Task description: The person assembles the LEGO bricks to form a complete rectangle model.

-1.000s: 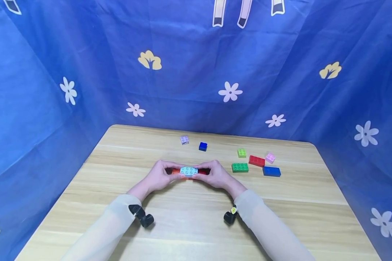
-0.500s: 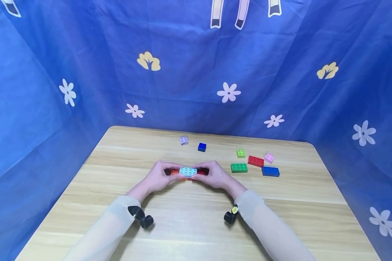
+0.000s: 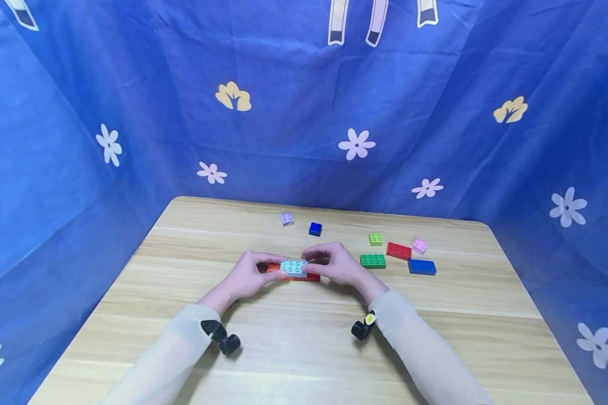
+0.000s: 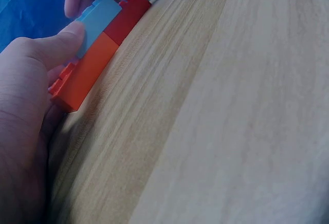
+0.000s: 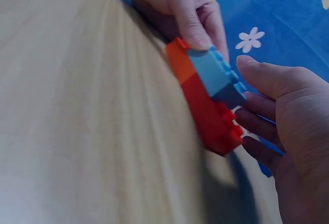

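A light blue building brick with studs on top sits across an orange brick and a red brick, which lie end to end on the wooden table. My left hand pinches the light blue brick near its left end, thumb on the near side. On the other end, my right hand hovers by the stack with thumb and fingers spread apart. In the right wrist view its fingertips are right at the end of the light blue brick, and the red brick's studs show bare beside them.
Right of the hands lie a green brick, a lime brick, another red brick, a pink brick and a blue brick. Farther back are a lavender brick and a dark blue brick. Blue curtains surround the table.
My right hand has let go of the stack's right end and moved slightly up and to the right, uncovering the red brick. My left hand keeps its hold.
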Available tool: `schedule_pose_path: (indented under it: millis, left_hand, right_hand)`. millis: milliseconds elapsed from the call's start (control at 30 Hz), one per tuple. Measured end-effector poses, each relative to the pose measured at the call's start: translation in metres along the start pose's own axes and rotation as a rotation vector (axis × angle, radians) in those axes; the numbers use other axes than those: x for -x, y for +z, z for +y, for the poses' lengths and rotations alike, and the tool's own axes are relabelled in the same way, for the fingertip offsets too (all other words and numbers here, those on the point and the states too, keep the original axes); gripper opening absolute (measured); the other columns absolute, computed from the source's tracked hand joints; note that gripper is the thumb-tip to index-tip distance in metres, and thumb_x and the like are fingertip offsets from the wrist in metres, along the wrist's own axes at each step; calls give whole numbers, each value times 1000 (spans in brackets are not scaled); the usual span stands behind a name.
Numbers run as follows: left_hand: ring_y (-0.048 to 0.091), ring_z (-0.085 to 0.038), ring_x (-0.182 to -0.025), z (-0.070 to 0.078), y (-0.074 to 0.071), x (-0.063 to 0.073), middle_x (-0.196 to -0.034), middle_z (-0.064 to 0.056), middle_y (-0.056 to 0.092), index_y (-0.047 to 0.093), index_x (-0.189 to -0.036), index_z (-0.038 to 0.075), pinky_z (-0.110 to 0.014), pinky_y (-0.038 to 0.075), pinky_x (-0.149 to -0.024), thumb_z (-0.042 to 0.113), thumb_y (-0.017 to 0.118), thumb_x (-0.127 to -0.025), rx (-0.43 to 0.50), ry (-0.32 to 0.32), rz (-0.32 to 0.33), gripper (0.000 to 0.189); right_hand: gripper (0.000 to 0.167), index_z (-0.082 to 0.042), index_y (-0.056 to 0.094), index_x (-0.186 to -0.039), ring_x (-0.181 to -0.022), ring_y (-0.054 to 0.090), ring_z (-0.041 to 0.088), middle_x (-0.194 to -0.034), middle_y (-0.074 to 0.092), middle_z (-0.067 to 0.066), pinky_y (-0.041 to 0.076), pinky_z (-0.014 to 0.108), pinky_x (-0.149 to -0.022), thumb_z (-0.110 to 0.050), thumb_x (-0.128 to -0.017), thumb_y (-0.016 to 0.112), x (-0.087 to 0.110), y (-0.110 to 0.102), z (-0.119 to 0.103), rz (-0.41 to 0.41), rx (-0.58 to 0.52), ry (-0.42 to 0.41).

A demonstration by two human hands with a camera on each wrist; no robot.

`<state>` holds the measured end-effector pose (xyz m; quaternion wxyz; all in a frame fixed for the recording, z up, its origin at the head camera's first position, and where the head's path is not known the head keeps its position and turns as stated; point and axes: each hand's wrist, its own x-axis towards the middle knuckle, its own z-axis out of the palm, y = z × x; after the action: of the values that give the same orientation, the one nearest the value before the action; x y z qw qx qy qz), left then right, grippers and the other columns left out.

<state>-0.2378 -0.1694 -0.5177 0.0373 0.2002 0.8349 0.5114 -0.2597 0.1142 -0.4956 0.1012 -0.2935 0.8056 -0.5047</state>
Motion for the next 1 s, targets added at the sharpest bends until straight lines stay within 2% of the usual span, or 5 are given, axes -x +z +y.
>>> schedule_pose_path:
  millis: [167,367,567,700,1000]
  left_hand:
    - [70,-20,-108,2,-1,0,-116,0,78,82,-119,16,-41,53,-95,28,92,-85,2,-17,1,38]
    - [68,-21,-111,3,0,0,-120,0,77,82,-121,19,-43,51,-99,32,93,-83,-12,-48,3,41]
    - [69,-21,-111,4,1,0,-120,-1,77,82,-120,19,-47,51,-101,34,93,-83,10,-53,4,41]
    - [68,-20,-111,4,1,1,-119,0,77,82,-119,20,-47,50,-102,34,93,-82,11,-57,6,41]
    - [68,-22,-113,6,0,4,-121,-1,77,82,-120,20,-49,49,-104,35,93,-82,4,-76,9,42]
  right_hand:
    - [47,2,71,-133,-118,70,23,-125,75,12,52,46,-107,-26,-97,82,-5,-11,0,36,-26,-11]
    - [45,-4,74,-131,-118,68,22,-124,76,6,52,45,-106,-29,-96,82,-13,-24,2,116,-2,11]
    - [44,-3,75,-129,-117,69,28,-124,75,14,53,45,-105,-28,-94,84,-25,-34,8,192,-10,39]
    - [45,-3,74,-130,-115,69,27,-125,74,14,54,43,-103,-28,-94,85,-33,-39,13,232,-18,68]
    - [53,3,68,-136,-114,71,30,-131,71,16,55,42,-102,-23,-93,85,-51,-42,27,262,-5,113]
